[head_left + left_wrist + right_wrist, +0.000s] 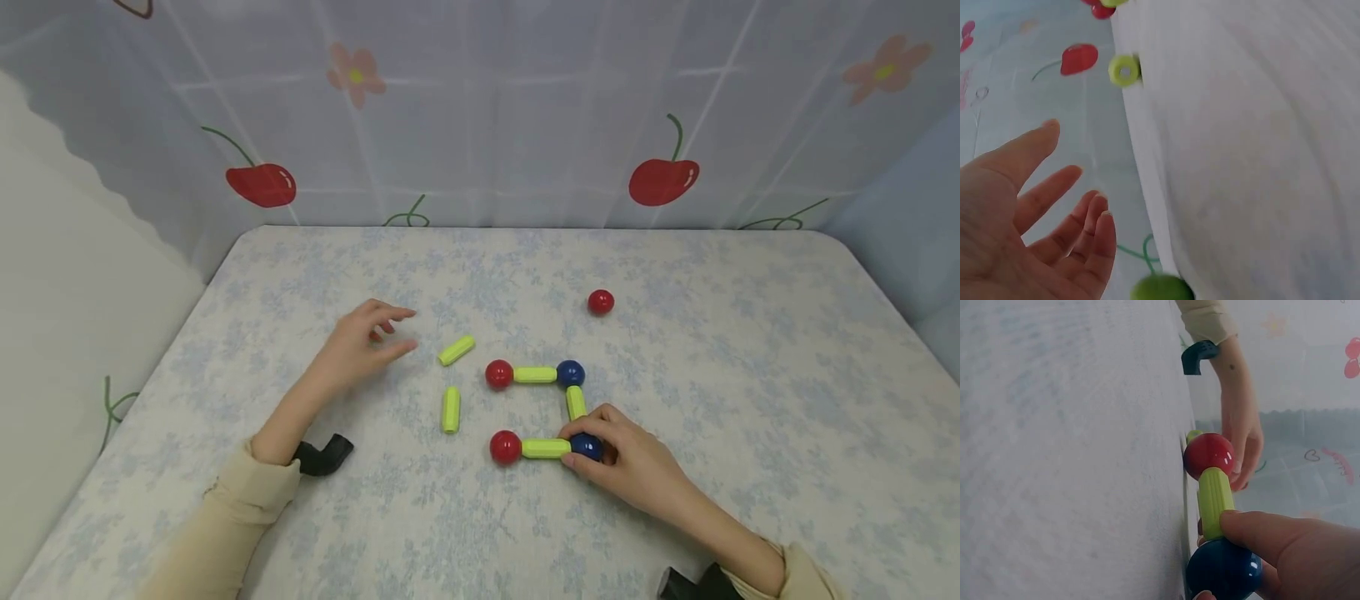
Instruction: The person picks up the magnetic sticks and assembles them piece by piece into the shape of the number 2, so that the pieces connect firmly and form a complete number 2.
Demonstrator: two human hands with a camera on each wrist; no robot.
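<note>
My right hand grips the near blue ball, and in the right wrist view the thumb lies at the end of the yellow-green rod beside it. That rod joins the blue ball to a red ball. Another rod runs up to the far blue ball, from which a third rod leads left to a second red ball. Together they form three sides of a square. Above the table, my left hand holds nothing, its fingers apart, left of two loose rods.
A single red ball lies apart, behind the joined pieces. The patterned tablecloth reaches back to a curtain printed with cherries and flowers. A black strap shows at the left wrist. A blurred green rounded thing appears in the left wrist view.
</note>
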